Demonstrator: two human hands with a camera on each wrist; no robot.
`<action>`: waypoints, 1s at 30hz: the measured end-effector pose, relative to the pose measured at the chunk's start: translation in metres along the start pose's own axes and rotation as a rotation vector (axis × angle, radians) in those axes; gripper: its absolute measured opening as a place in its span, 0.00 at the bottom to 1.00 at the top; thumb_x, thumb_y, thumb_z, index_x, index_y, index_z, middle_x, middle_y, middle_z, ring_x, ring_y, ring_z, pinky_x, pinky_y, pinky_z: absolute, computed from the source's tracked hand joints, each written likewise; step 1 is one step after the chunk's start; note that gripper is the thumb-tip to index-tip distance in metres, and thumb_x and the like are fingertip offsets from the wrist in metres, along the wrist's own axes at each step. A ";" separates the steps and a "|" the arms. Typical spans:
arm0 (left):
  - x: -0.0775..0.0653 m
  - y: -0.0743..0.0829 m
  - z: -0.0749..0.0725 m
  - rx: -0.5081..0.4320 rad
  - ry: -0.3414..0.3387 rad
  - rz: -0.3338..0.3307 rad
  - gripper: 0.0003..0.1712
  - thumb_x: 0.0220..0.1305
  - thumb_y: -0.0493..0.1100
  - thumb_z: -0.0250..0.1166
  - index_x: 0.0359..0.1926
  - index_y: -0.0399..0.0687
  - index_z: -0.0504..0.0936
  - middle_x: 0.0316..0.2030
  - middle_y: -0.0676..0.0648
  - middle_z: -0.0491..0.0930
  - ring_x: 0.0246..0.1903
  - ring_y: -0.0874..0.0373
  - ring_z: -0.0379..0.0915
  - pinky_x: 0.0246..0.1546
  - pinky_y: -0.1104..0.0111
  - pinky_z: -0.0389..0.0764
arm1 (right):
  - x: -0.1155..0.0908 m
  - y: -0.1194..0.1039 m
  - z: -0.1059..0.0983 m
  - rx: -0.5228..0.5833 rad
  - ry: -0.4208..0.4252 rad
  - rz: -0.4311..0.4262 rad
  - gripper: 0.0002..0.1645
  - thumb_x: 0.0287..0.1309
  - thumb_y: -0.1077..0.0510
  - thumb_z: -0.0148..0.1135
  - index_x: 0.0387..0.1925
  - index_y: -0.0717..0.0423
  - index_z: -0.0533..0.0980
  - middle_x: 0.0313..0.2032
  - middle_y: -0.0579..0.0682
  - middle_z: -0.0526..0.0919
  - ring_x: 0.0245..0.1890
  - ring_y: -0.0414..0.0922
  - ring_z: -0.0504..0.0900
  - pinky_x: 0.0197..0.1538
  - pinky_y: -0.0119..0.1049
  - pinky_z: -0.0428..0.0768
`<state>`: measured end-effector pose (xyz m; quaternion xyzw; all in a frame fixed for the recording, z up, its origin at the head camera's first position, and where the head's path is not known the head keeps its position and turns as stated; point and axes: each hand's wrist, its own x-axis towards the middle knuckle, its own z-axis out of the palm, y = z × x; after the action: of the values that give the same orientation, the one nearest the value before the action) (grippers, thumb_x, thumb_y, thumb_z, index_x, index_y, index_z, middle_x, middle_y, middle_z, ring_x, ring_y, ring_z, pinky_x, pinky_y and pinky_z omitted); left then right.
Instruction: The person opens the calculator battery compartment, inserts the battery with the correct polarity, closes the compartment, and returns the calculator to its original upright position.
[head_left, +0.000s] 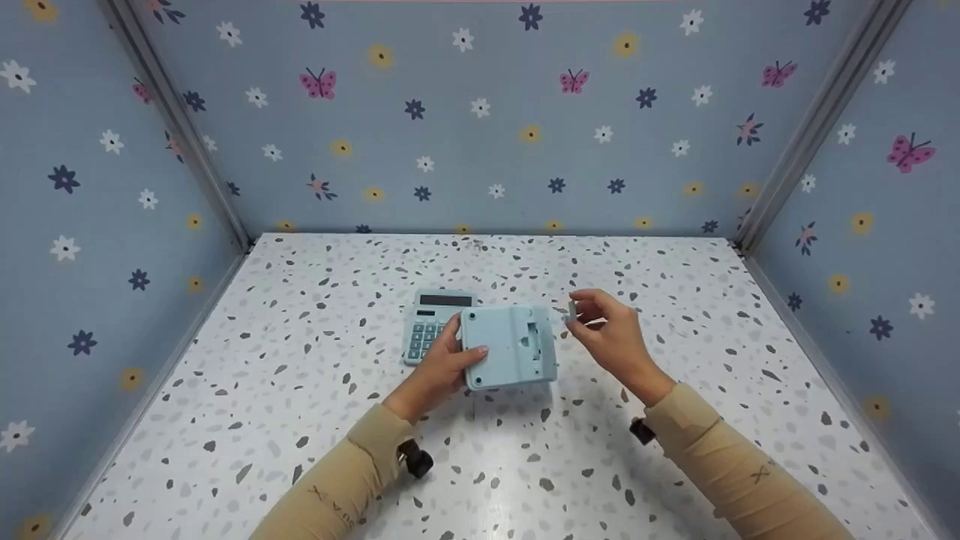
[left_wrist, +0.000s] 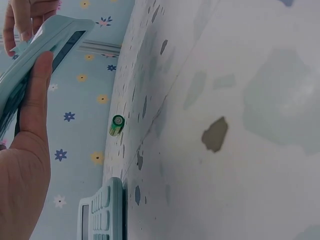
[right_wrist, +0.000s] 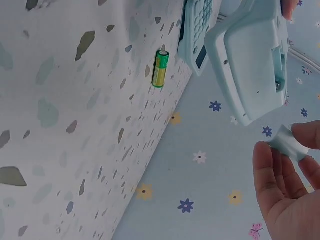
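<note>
My left hand (head_left: 439, 367) grips a pale blue calculator (head_left: 499, 349) by its left side, thumb on the back. The back faces up, and its battery compartment (head_left: 534, 341) is uncovered. Just to the right, my right hand (head_left: 611, 334) pinches a small pale blue battery cover (right_wrist: 289, 142) between thumb and fingers, apart from the calculator. A second calculator (head_left: 427, 341) lies on the table, keys up, partly behind the left hand. On the tabletop near it is a green and yellow battery (right_wrist: 160, 69); the head view does not show this battery.
The white speckled table (head_left: 300, 420) is bounded by blue flowered panels (head_left: 480, 150) at the back and both sides. Grey metal posts (head_left: 187, 142) stand at the back corners. Small black devices (head_left: 416, 459) hang at both wrists.
</note>
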<state>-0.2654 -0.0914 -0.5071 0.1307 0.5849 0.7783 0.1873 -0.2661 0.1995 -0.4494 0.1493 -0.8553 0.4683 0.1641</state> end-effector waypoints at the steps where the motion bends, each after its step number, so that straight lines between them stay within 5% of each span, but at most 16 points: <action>1: 0.000 0.000 -0.001 0.004 0.001 0.000 0.42 0.80 0.34 0.59 0.85 0.53 0.49 0.73 0.37 0.75 0.59 0.50 0.86 0.60 0.54 0.90 | 0.001 0.002 -0.002 -0.007 0.005 0.003 0.21 0.63 0.71 0.72 0.58 0.64 0.83 0.44 0.63 0.91 0.43 0.55 0.91 0.47 0.36 0.91; 19: -0.012 0.006 -0.017 0.034 0.044 -0.018 0.47 0.81 0.35 0.59 0.88 0.54 0.43 0.78 0.33 0.68 0.64 0.50 0.82 0.63 0.55 0.88 | 0.007 0.044 -0.037 -0.103 -0.012 0.137 0.22 0.66 0.69 0.69 0.61 0.64 0.84 0.46 0.65 0.90 0.45 0.58 0.89 0.40 0.23 0.81; 30: -0.019 0.008 -0.031 0.033 0.080 -0.028 0.49 0.80 0.35 0.60 0.89 0.56 0.41 0.82 0.35 0.62 0.68 0.48 0.78 0.66 0.55 0.86 | 0.008 0.063 -0.053 -0.137 -0.091 0.246 0.25 0.66 0.68 0.68 0.65 0.65 0.81 0.49 0.66 0.86 0.50 0.61 0.88 0.47 0.37 0.88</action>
<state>-0.2628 -0.1282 -0.5076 0.0944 0.6062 0.7705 0.1728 -0.2919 0.2762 -0.4659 0.0531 -0.9035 0.4183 0.0765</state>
